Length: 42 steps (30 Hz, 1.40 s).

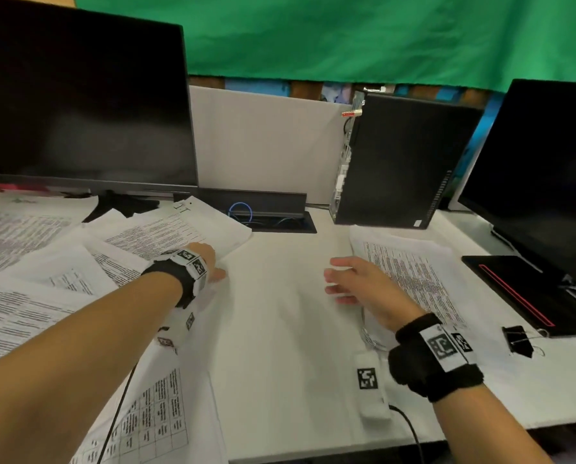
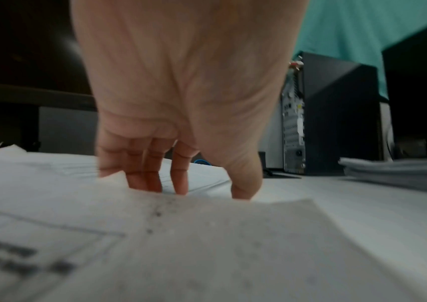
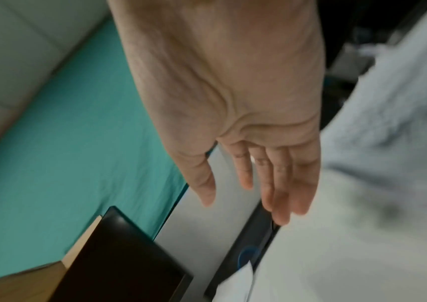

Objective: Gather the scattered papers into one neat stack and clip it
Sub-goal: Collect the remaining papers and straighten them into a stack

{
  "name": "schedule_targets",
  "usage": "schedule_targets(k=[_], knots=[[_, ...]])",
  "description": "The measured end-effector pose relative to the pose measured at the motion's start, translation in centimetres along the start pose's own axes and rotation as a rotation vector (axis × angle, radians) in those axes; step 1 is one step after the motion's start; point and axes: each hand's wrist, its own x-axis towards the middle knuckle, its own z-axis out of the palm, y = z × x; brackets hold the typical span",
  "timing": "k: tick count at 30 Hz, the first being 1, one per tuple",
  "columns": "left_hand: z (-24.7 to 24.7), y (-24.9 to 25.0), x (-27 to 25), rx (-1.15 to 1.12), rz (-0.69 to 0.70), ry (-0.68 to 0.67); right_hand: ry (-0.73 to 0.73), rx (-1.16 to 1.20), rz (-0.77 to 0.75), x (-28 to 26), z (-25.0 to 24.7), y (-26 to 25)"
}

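Left hand (image 1: 209, 262) fingers (image 2: 153, 173) press flat on scattered papers (image 1: 166, 236); right hand (image 1: 356, 283) hovers released.

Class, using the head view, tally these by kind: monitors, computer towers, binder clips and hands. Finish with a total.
Monitors: 2
Computer towers: 1
Binder clips: 1
Hands: 2, left hand and right hand
Total: 6

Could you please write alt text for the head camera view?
A person's left hand rests on scattered papers at the desk's left, while the open right hand hovers beside a paper stack. A black binder clip lies at right.
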Motion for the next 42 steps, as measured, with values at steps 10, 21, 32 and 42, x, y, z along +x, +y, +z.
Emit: schedule_targets(k=[10, 21, 32, 42], knots=[[1.2, 0.5, -1.0, -0.362, 0.145, -0.004, -0.303, 0.698, 0.259, 6.5, 12.8, 0.4], [-2.4, -0.4, -3.5, -0.794, 0.289, -0.064, -0.009, 0.668, 0.216, 9.0, 11.2, 1.9], [10.3, -38.2, -0.5, -1.095, -0.865, 0.4, 0.53, 0.404, 0.05, 9.4, 7.6, -1.4], [4.0, -22.9, -9.8, -1.097, -0.805, 0.481, -0.135, 0.023, 0.087, 5.4, 13.7, -4.3]])
